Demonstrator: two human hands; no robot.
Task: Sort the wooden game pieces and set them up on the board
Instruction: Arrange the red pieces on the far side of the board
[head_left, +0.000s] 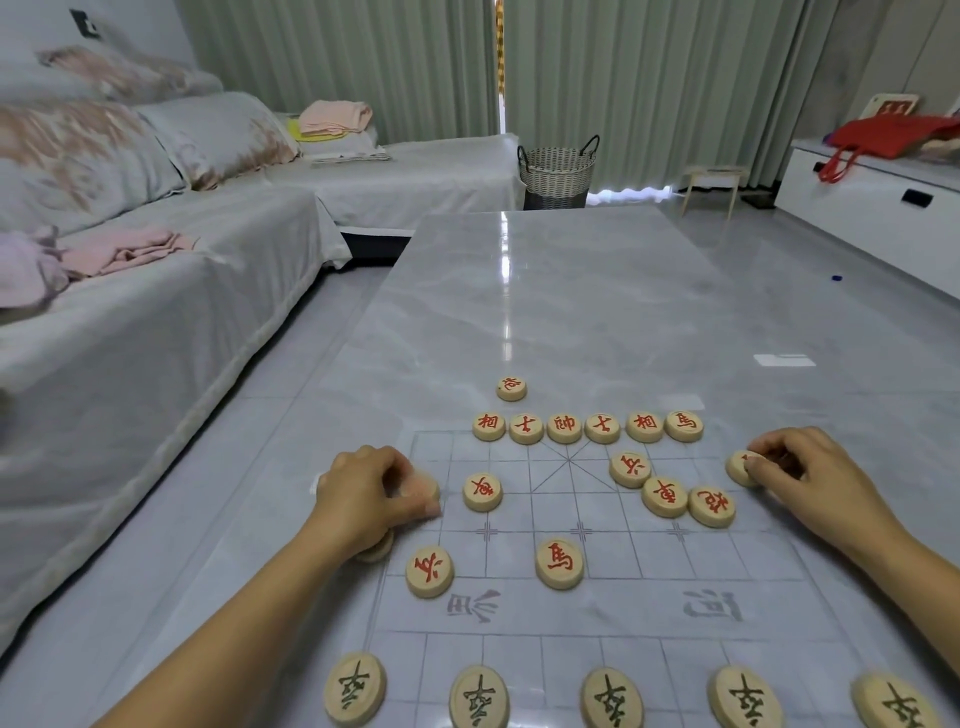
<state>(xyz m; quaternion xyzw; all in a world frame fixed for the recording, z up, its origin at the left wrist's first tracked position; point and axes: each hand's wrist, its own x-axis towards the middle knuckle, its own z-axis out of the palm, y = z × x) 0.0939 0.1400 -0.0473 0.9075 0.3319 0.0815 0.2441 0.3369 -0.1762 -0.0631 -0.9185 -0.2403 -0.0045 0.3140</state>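
A thin printed board sheet (727, 561) lies on the grey table. Several round wooden pieces with red characters form a row (564, 428) along its far edge; others lie scattered, among them one at the centre (559, 564) and one at lower left (429, 570). Several black-marked pieces (611, 698) line the near edge. My left hand (369, 493) is closed on a wooden piece (423, 491) at the board's left edge, with another piece (376, 551) under the wrist. My right hand (810, 473) pinches a piece (740, 467) at the right edge.
One red-marked piece (511, 388) sits beyond the board on the glossy table (571, 291). A covered sofa (156, 291) with folded clothes runs along the left. A woven basket (558, 169), a small stool and a white cabinet (872, 202) stand farther back.
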